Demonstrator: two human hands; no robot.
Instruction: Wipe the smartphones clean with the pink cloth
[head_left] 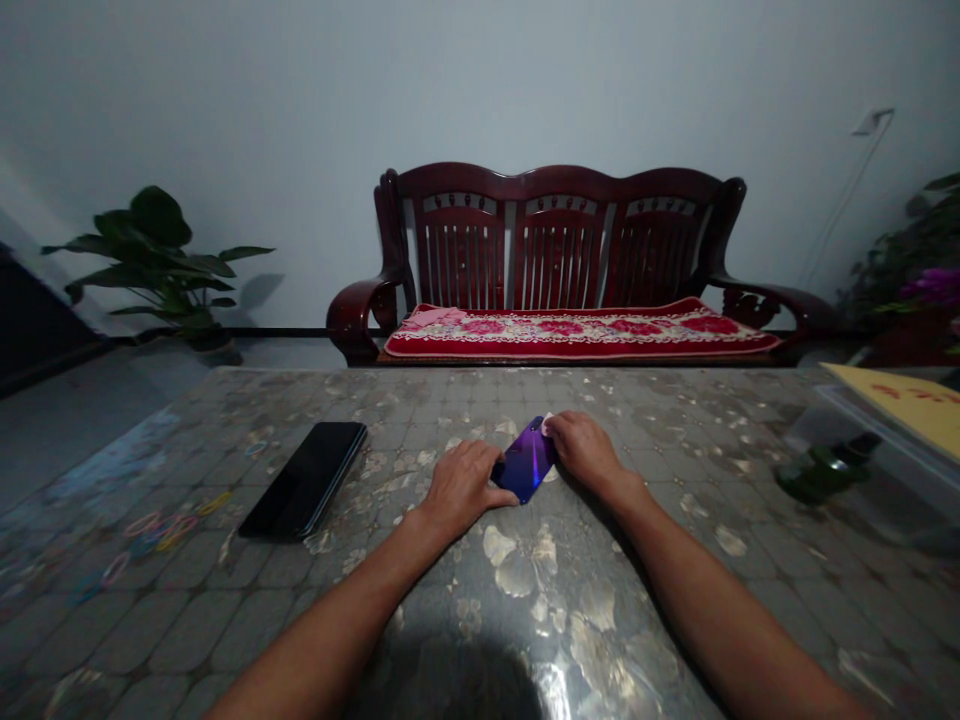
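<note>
A shiny blue-purple phone (527,465) lies tilted on the table, its back facing up. My left hand (466,478) grips its left edge, with the thumb along the lower edge and the fingers at the upper left. My right hand (586,447) is closed on a small white wipe (547,425), pressed to the phone's upper right corner beside the camera. Most of the wipe is hidden under the fingers. To the left of my hands, a larger black phone (304,480) rests with its dark glass side up.
Colored rubber bands (161,530) are scattered at the left of the patterned table (420,640). On the right stand a green bottle (821,472) and a clear plastic box (900,490) with a yellow sheet (904,405) on top. Beyond the table is a wooden bench (555,240).
</note>
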